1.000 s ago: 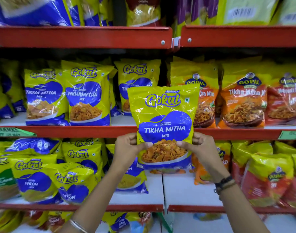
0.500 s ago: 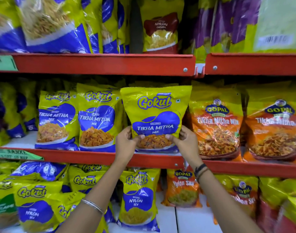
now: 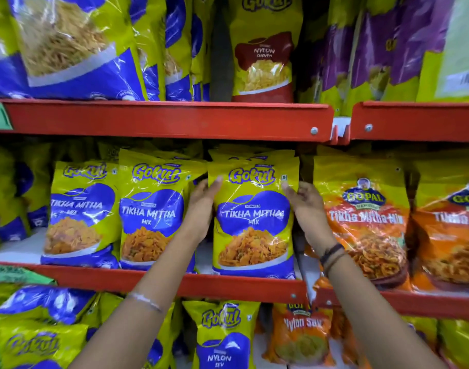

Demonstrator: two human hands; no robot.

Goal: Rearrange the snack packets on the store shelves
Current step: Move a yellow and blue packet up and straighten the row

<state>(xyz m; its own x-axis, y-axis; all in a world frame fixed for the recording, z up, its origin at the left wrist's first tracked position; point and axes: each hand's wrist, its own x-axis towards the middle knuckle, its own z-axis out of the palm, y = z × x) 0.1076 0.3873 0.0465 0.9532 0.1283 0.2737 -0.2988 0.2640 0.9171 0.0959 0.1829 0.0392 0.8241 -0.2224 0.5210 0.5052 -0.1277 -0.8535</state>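
Red store shelves fill your view; since a moment ago you've raised the Gokul packet (image 3: 253,217) from below onto the middle shelf (image 3: 174,283). It stands upright there, your left hand (image 3: 202,209) and right hand (image 3: 306,209) loosely flanking it, fingers touching its edges, placement nearly finished.

A yellow-and-blue Gokul Tikha Mitha Mix packet (image 3: 253,217) stands upright on the middle red shelf (image 3: 174,282), front facing out, right of two matching packets (image 3: 116,214) and left of orange Gopal packets (image 3: 366,225).
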